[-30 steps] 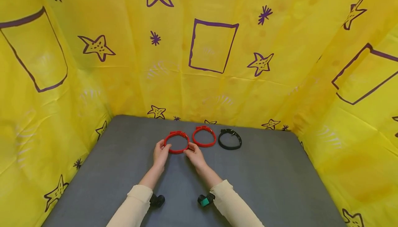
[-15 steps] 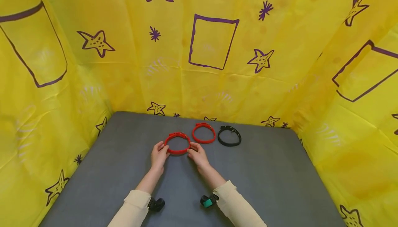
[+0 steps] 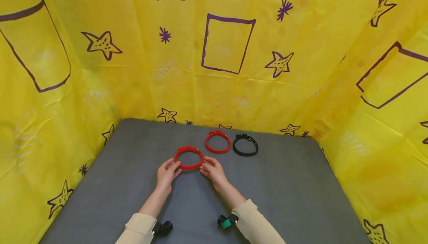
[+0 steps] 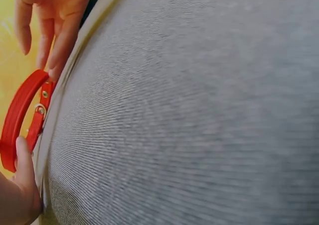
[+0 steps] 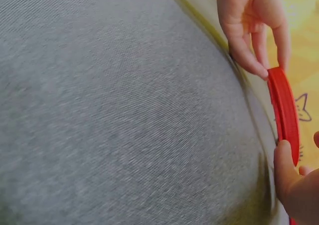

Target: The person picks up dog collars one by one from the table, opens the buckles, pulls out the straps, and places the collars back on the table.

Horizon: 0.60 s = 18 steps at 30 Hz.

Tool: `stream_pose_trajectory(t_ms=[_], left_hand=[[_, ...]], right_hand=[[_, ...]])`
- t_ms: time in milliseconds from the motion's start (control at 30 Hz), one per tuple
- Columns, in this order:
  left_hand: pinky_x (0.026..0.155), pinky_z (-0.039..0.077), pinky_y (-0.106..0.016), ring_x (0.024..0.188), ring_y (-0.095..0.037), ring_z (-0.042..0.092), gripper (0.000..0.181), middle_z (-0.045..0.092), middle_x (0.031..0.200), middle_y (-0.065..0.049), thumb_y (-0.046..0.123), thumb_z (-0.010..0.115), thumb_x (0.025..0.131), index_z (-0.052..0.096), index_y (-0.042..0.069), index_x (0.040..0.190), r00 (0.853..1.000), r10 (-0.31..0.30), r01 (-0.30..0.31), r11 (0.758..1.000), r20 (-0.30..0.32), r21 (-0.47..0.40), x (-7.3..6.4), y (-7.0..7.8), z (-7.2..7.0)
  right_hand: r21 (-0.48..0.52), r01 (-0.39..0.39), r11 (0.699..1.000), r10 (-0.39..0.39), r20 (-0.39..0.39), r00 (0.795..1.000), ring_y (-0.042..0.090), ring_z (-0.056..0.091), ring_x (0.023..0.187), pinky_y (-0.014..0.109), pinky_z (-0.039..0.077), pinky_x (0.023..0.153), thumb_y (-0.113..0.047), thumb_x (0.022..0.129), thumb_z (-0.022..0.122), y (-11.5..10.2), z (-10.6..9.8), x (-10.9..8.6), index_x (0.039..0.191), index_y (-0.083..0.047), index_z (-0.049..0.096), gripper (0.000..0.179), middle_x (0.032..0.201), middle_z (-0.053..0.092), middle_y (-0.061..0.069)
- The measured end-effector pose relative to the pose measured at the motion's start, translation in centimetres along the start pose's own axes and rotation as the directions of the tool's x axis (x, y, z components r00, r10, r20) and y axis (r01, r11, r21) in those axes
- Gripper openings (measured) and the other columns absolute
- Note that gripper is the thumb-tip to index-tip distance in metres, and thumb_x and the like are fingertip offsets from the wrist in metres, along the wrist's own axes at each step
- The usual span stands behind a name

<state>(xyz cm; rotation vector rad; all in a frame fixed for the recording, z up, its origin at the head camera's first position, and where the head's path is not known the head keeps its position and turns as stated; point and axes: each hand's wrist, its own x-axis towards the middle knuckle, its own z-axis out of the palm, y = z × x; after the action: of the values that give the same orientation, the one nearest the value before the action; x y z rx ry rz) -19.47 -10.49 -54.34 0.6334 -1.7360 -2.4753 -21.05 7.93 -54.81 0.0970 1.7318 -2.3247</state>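
A red collar [image 3: 190, 167], buckled into a ring, is held between both hands in the head view. My left hand [image 3: 166, 173] pinches its left side between thumb and fingers. On the opposite side, my right hand [image 3: 215, 173] pinches it the same way. The buckle end faces away from me. In the left wrist view, the collar [image 4: 19, 113] shows a metal ring and an eyelet on its strap. From the right wrist, the collar [image 5: 286, 110] appears as a plain red band. A second red collar [image 3: 218, 151] lies farther back, beside a black collar [image 3: 245, 154].
A grey cloth-covered table [image 3: 284, 192] spreads under the hands. Yellow fabric [image 3: 140, 88] with purple drawings stands behind it and along both sides. Each wrist carries a small black camera, such as the left wrist's camera [image 3: 163, 228].
Both hands have drawn the held red collar toward me, widening its distance from the second red collar. The second red collar and the black collar stay in place. The head view has tilted slightly.
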Motion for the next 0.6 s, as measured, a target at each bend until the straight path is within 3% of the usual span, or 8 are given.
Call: stream_pose_trajectory(t_ms=[200, 600], left_hand=[[0.079, 0.055, -0.029, 0.08, -0.007, 0.062, 0.057, 0.047, 0.106, -0.011, 0.002, 0.066, 0.091, 0.04, -0.011, 0.14, 0.996, -0.056, 0.056, 0.998, 0.074, 0.008, -0.8, 0.0, -0.1], [0.076, 0.056, -0.03, 0.078, -0.01, 0.059, 0.054, 0.05, 0.092, -0.004, -0.002, 0.066, 0.088, 0.039, -0.012, 0.133, 0.985, -0.056, 0.051, 0.998, 0.16, 0.038, -2.7, -1.2, -0.1]], right_hand=[[0.032, -0.008, 0.999, 0.009, -0.029, 1.0, 0.013, 0.062, 0.085, 0.034, 0.052, 0.089, -0.001, 0.093, 0.058, 0.3, -0.9, -0.4, 0.136, 0.015, 0.036, 0.051, 0.115, 0.053, 0.018], [0.034, -0.038, 0.999, 0.038, 0.008, 0.999, 0.011, 0.061, 0.086, 0.034, 0.052, 0.089, -0.001, 0.093, 0.058, 0.2, -3.1, -2.0, 0.138, 0.016, 0.033, 0.055, 0.111, 0.053, 0.014]])
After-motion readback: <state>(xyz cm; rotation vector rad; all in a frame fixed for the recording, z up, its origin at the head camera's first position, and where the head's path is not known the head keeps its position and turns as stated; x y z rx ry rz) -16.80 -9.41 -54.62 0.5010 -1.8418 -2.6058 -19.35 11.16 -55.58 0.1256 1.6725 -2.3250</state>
